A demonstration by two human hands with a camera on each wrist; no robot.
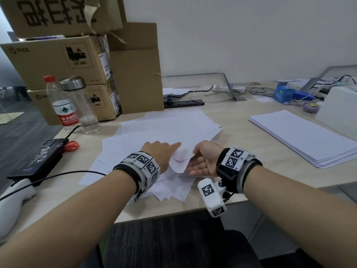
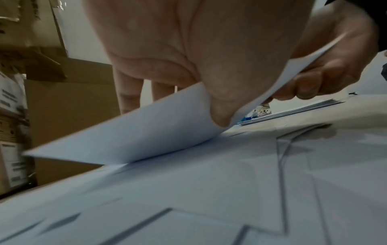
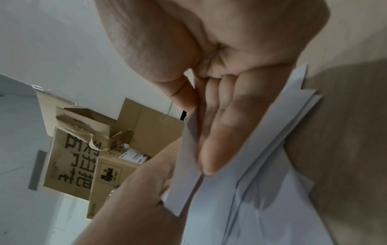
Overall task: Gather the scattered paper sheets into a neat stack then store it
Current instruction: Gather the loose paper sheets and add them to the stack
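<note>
Several white paper sheets (image 1: 164, 124) lie scattered and overlapping on the table's middle, seen close up in the left wrist view (image 2: 209, 190) and the right wrist view (image 3: 261, 199). One sheet (image 1: 180, 163) is lifted and curled between both hands. My left hand (image 1: 166, 151) holds it with the thumb in front and straight fingers behind (image 2: 136, 134). At the sheet's other edge my right hand (image 1: 201, 161) pinches it (image 3: 188, 165) between thumb and flat fingers. A neat stack (image 1: 301, 136) of sheets lies at the right.
Cardboard boxes (image 1: 58, 60) are piled at the back left, with a water bottle (image 1: 61, 105) and a glass flask (image 1: 81, 105) in front. A black box (image 1: 36, 157), red scissors (image 1: 71, 146) and a black cable lie left. A power strip (image 1: 183, 103) sits behind the sheets.
</note>
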